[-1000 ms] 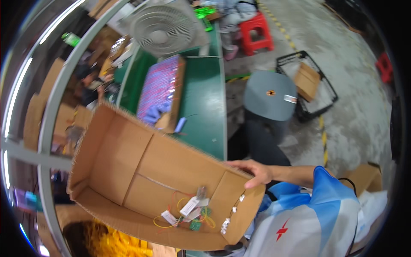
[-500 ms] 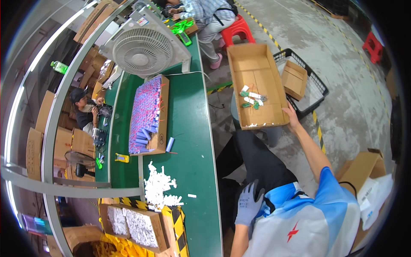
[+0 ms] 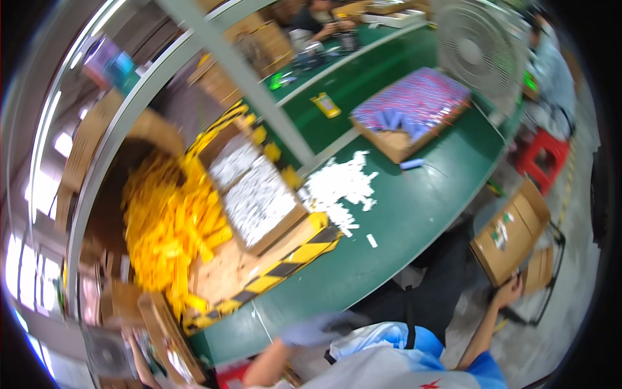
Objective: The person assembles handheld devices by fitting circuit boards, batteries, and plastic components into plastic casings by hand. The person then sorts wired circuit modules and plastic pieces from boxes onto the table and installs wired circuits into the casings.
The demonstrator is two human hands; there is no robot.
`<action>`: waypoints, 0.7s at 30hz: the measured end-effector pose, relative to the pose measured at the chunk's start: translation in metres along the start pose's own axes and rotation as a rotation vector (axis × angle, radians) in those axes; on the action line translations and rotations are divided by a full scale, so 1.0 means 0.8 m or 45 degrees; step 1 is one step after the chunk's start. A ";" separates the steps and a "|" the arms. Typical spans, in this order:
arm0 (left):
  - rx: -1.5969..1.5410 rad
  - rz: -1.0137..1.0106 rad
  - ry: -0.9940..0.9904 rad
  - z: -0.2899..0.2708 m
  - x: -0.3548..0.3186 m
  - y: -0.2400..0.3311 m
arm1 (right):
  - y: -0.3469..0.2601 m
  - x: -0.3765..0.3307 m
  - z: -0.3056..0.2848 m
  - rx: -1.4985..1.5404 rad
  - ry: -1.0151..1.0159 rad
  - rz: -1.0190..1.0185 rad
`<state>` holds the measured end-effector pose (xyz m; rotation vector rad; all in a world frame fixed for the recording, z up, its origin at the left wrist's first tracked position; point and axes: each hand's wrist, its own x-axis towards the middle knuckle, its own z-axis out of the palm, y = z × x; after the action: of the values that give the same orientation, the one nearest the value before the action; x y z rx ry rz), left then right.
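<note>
My right hand (image 3: 508, 292) is bare and grips the near edge of a shallow cardboard tray (image 3: 497, 262) at the right. A few small white and green pieces (image 3: 499, 233) lie inside the tray. Below it are a smaller cardboard box (image 3: 538, 269) and a black plastic crate (image 3: 556, 285). My left hand (image 3: 317, 329), in a grey glove, is over the table's near edge in front of my body. Motion smears its fingers. Closest to it is the green tabletop (image 3: 311, 288).
Loose white pieces (image 3: 340, 188) are heaped on the table beside a box of purple cylinders (image 3: 414, 104). A box of white pieces (image 3: 256, 194) and a yellow pile (image 3: 168, 227) lie left. A fan (image 3: 470, 48) stands behind; another person's arm (image 3: 139, 360) shows lower left.
The view has swung left, bringing the yellow pile into sight. My gloved left hand has left my lap and moved left toward the table. My right hand still holds the tray.
</note>
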<state>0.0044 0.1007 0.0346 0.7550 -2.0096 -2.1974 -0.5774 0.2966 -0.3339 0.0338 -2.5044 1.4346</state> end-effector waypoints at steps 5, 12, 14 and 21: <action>0.773 -0.239 1.408 -0.210 -0.090 0.026 | -0.174 -0.143 0.016 0.423 -0.297 -0.376; 1.451 -0.052 1.927 -0.490 -0.054 0.018 | -0.466 -0.331 -0.004 1.017 -0.989 -1.344; 1.598 -0.070 1.903 -0.540 -0.045 0.011 | -0.496 -0.368 0.002 1.001 -1.123 -1.344; 1.981 0.064 1.439 -0.538 0.036 0.026 | -0.496 -0.381 0.010 0.744 -1.083 -1.116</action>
<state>0.1443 -0.3079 0.0350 1.3908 -2.3552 0.4048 -0.2266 0.0535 -0.0723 1.8942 -1.8828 1.8115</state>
